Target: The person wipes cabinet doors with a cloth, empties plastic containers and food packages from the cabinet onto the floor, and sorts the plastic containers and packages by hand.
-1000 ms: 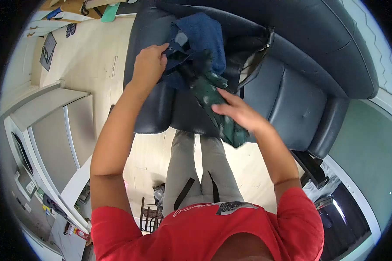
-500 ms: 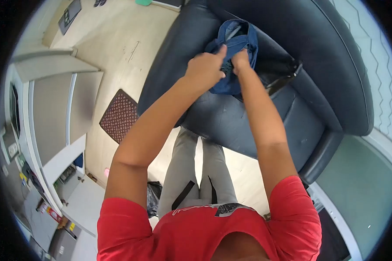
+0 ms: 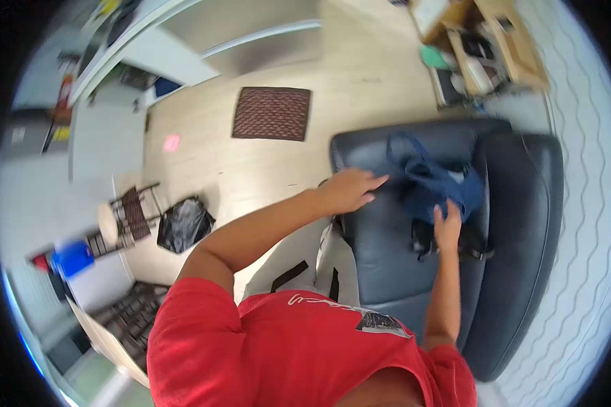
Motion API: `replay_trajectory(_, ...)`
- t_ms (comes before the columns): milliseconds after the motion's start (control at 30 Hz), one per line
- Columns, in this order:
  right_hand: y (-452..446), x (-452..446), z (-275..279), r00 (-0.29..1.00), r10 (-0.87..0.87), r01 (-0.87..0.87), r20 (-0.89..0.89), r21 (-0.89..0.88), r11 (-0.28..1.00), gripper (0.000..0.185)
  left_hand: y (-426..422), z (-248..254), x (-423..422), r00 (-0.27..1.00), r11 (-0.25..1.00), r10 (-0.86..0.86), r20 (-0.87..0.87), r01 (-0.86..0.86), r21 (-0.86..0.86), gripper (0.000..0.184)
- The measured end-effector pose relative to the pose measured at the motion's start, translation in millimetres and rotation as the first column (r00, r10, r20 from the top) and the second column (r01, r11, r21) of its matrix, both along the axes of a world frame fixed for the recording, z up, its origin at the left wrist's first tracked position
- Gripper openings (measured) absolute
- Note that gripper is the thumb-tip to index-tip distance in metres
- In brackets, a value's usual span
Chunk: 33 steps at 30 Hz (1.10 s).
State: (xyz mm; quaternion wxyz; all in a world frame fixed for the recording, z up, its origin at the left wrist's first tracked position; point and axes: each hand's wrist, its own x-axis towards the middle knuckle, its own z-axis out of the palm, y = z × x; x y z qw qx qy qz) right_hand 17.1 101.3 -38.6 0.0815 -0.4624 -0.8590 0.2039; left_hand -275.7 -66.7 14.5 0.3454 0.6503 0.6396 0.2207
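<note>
A blue cloth bag [image 3: 448, 190] with loop handles lies on the dark leather sofa [image 3: 394, 264], against its backrest. My right hand [image 3: 448, 227] is at the bag's near side, thumb and fingers apart; whether it touches the cloth I cannot tell. Left of the bag, my left hand [image 3: 352, 190] hovers over the sofa's edge with its index finger stretched out and nothing in it. A black item [image 3: 423, 236] lies by the bag, partly hidden by my right hand.
A brown patterned mat [image 3: 273, 113] lies on the pale floor. Near a small stool [image 3: 108, 222] sits a black plastic bag [image 3: 185, 224]. Beyond the sofa stands a wooden shelf unit [image 3: 512, 41] with things on it. White cabinets [image 3: 108, 132] line the left.
My view has turned, so the sofa now sits to the right. My right hand has come out of the bag's opening. My left hand has moved away from the bag.
</note>
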Motion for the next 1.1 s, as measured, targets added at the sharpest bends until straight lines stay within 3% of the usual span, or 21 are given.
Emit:
replay_trajectory(67, -36.7, -30.9, 29.9, 0.997, 0.047, -0.053, -0.062, -0.086, 0.995, 0.040, -78.3, 1.4, -20.1, 0.984, 0.977, 0.170, 0.059, -0.161, -0.141, 0.052)
replay_trajectory(100, -54.0, -45.2, 30.0, 0.984, 0.006, -0.039, -0.179, -0.183, 0.982, 0.034, -120.0, -5.4, -26.3, 0.970, 0.960, 0.241, 0.034, -0.234, -0.152, 0.052)
replay_trajectory(133, -73.4, -71.3, 44.7, 0.971, -0.089, -0.016, -0.224, -0.429, 0.903, 0.030, -158.0, -10.1, -36.1, 0.954, 0.943, 0.300, 0.009, -0.295, -0.154, 0.051)
replay_trajectory(167, -86.5, -83.2, 19.6, 0.930, -0.136, -0.088, -0.341, -0.567, 0.819, 0.029, -193.0, -6.5, -44.1, 0.929, 0.913, 0.368, -0.036, -0.369, -0.176, 0.050)
replay_trajectory(200, -91.3, -113.6, 14.7, 0.945, -0.046, -0.162, -0.324, -0.586, 0.794, 0.028, -214.3, -9.0, -54.4, 0.899, 0.876, 0.432, -0.070, -0.437, -0.206, 0.050)
replay_trajectory(233, -111.2, -140.5, 24.2, 0.955, 0.191, -0.273, -0.226, -0.429, 0.861, 0.028, -252.7, -18.7, -57.8, 0.856, 0.843, 0.513, -0.065, -0.517, -0.147, 0.051)
replay_trajectory(300, -146.4, -197.2, 23.8, 0.926, 0.282, -0.373, -0.251, -0.491, 0.787, 0.028, -313.3, -27.3, -73.1, 0.786, 0.783, 0.615, -0.059, -0.618, -0.075, 0.052)
replay_trajectory(367, -178.8, -253.9, 25.4, 0.791, 0.547, -0.588, -0.273, -0.585, 0.558, 0.028, -360.4, -25.6, -92.1, 0.652, 0.627, 0.755, -0.071, -0.750, -0.212, 0.056)
replay_trajectory(400, -195.0, -282.3, 24.4, 0.773, 0.575, -0.607, -0.269, -0.579, 0.545, 0.028, -379.8, -24.2, -107.5, 0.627, 0.605, 0.776, -0.064, -0.769, -0.205, 0.056)
replay_trajectory(467, -220.4, -337.3, 22.2, 0.712, 0.669, -0.624, -0.212, -0.627, 0.466, 0.028, -411.3, -19.1, -139.1, 0.599, 0.510, 0.793, -0.113, -0.754, -0.414, 0.059)
replay_trajectory(500, -236.6, -366.4, 18.5, 0.690, 0.695, -0.635, -0.203, -0.630, 0.447, 0.028, -434.1, -27.9, -156.1, 0.572, 0.486, 0.814, -0.105, -0.768, -0.417, 0.059)
replay_trajectory(567, -268.9, -412.4, 10.0, 0.607, 0.783, -0.716, -0.133, -0.518, 0.467, 0.029, -477.3, -51.2, -178.7, 0.527, 0.496, 0.833, -0.166, -0.846, -0.197, 0.060)
replay_trajectory(633, -305.3, -463.5, 5.7, 0.587, 0.799, -0.719, -0.134, -0.539, 0.438, 0.031, -499.7, -21.0, -226.6, 0.444, 0.391, 0.891, -0.095, -0.857, -0.335, 0.063)
replay_trajectory(700, -332.2, -504.2, 11.3, 0.600, 0.782, -0.661, -0.170, -0.656, 0.364, 0.032, -523.1, -15.6, -262.8, 0.373, 0.339, 0.921, -0.110, -0.909, -0.242, 0.062)
replay_trajectory(900, -349.1, -618.9, -2.5, 0.470, 0.877, -0.702, -0.099, -0.644, 0.303, 0.026, -565.0, -10.7, -366.9, 0.202, 0.165, 0.967, -0.154, -0.960, -0.226, 0.056)
replay_trajectory(967, -350.5, -692.3, -29.7, 0.400, 0.915, -0.678, 0.053, -0.654, 0.335, 0.025, -593.5, -9.7, -424.2, 0.023, 0.007, 0.994, -0.105, -0.989, -0.147, 0.054)
replay_trajectory(1033, -356.6, -744.5, -57.7, 0.374, 0.927, -0.741, -0.026, -0.609, 0.282, 0.022, -627.9, -10.0, -469.7, -0.101, -0.125, 0.976, -0.192, -0.985, -0.117, 0.051)
replay_trajectory(1067, -364.0, -778.3, -73.3, 0.358, 0.932, -0.732, -0.062, -0.638, 0.238, 0.021, -644.2, -4.2, -492.0, -0.250, -0.252, 0.956, -0.152, -0.968, 0.009, 0.048)
replay_trajectory(1100, -375.2, -815.8, -85.6, 0.343, 0.934, -0.721, -0.102, -0.666, 0.192, 0.020, -654.4, 17.9, -523.0, -0.405, -0.408, 0.910, -0.088, -0.913, -0.008, 0.046)
